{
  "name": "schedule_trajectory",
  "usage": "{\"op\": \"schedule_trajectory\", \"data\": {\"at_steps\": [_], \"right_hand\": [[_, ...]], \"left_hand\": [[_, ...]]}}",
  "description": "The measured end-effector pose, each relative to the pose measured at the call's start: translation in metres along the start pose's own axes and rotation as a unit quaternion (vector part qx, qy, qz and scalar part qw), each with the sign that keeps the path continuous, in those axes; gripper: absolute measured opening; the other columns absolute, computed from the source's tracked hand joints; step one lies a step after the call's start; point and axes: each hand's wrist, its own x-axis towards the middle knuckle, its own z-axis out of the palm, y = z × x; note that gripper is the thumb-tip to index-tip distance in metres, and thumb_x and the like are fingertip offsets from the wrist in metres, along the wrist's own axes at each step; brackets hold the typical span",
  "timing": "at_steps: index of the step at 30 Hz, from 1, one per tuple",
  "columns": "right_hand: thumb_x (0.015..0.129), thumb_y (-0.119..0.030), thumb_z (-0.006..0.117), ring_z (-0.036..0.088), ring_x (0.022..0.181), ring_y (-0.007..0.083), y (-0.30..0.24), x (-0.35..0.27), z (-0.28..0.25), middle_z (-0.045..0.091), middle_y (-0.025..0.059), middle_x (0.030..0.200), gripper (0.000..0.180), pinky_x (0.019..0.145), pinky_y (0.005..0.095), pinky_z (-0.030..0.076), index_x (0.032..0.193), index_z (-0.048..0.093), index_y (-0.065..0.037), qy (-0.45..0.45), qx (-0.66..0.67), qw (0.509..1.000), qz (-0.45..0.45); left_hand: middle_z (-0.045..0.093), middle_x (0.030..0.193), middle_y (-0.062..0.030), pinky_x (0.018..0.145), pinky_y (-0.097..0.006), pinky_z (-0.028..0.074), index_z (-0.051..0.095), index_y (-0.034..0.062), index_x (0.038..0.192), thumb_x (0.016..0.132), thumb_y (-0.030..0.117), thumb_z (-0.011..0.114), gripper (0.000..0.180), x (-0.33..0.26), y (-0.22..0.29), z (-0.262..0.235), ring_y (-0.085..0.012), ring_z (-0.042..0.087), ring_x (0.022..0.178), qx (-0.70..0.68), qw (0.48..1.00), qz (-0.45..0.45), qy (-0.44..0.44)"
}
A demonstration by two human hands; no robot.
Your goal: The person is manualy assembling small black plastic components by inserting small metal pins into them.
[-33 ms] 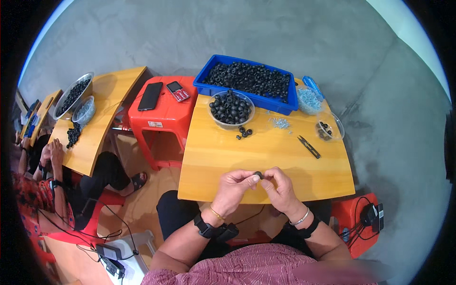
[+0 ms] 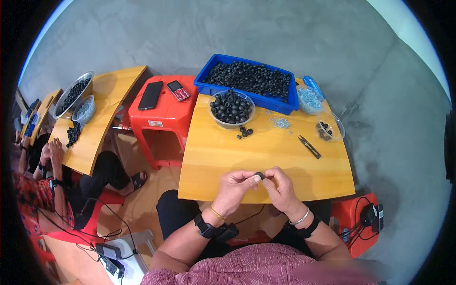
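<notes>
two hands meet over the near edge of your wooden surface (image 2: pixel 266 156). beyond them sit the blue bin (image 2: pixel 211 88) of black rings, then the clear bowl (image 2: pixel 232 124) of the same, then the black cutters (image 2: pixel 309 146). your left hand (image 2: pixel 235 187) and right hand (image 2: pixel 281 188) each close a fingertip grip on one small black ring (image 2: pixel 259 175), so you seem mid-fitting; the next move likely needs a steady pinch. nothing differs from the earlier frame.

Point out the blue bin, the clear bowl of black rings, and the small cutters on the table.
blue bin (image 2: pixel 204 88), head view, front left wall.
clear bowl (image 2: pixel 232 124), head view, near rim.
small cutters (image 2: pixel 309 146), head view, middle of the tool.
</notes>
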Motion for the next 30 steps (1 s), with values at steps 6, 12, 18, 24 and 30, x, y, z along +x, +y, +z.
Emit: {"op": "schedule_trajectory", "data": {"at_steps": [6,12,18,24,30], "right_hand": [[0.074,0.003,0.051,0.049,0.068,0.0245,0.001,0.002,-0.003,0.047,0.0125,0.074,0.010,0.060,0.0302,0.040,0.083,0.047,-0.001,-0.019,-0.040,0.998,-0.045],[0.072,0.001,0.053,0.048,0.071,0.0264,0.009,0.006,-0.008,0.048,0.0121,0.076,0.015,0.063,0.0325,0.040,0.087,0.049,-0.001,-0.039,-0.049,0.992,-0.105],[0.072,-0.002,0.054,0.049,0.072,0.0272,-0.013,0.009,-0.018,0.049,0.0130,0.077,0.021,0.065,0.0332,0.042,0.092,0.050,0.000,-0.050,-0.046,0.997,-0.040],[0.073,-0.001,0.052,0.050,0.070,0.0254,0.020,0.023,-0.062,0.051,0.0133,0.078,0.019,0.065,0.0323,0.042,0.093,0.051,0.000,0.073,-0.177,0.981,-0.033],[0.071,-0.002,0.054,0.051,0.070,0.0252,0.114,0.069,-0.185,0.051,0.0138,0.079,0.022,0.065,0.0333,0.042,0.093,0.052,0.000,0.246,-0.337,0.906,0.064]], "left_hand": [[0.060,0.073,-0.0048,0.058,-0.021,0.043,0.060,0.0002,0.081,0.079,0.006,0.058,0.006,0.001,-0.004,-0.005,-0.0088,0.052,0.062,0.044,0.999,-0.005,-0.026],[0.061,0.070,-0.0071,0.054,-0.020,0.044,0.058,0.0010,0.076,0.081,0.008,0.056,0.009,0.001,-0.002,-0.004,-0.0110,0.054,0.057,-0.026,0.998,-0.051,-0.035],[0.060,0.070,-0.0072,0.055,-0.021,0.045,0.058,0.0002,0.077,0.083,0.010,0.055,0.012,0.004,-0.001,-0.004,-0.0111,0.054,0.058,-0.028,0.996,-0.069,-0.042],[0.058,0.073,-0.0044,0.059,-0.021,0.045,0.058,-0.0041,0.091,0.084,0.014,0.054,0.019,-0.003,0.002,-0.004,-0.0086,0.053,0.059,0.057,0.994,-0.046,-0.087],[0.059,0.075,-0.0036,0.062,-0.021,0.045,0.056,-0.0061,0.098,0.084,0.014,0.055,0.025,0.002,0.001,0.000,-0.0077,0.054,0.062,0.118,0.984,-0.044,-0.124]]}}
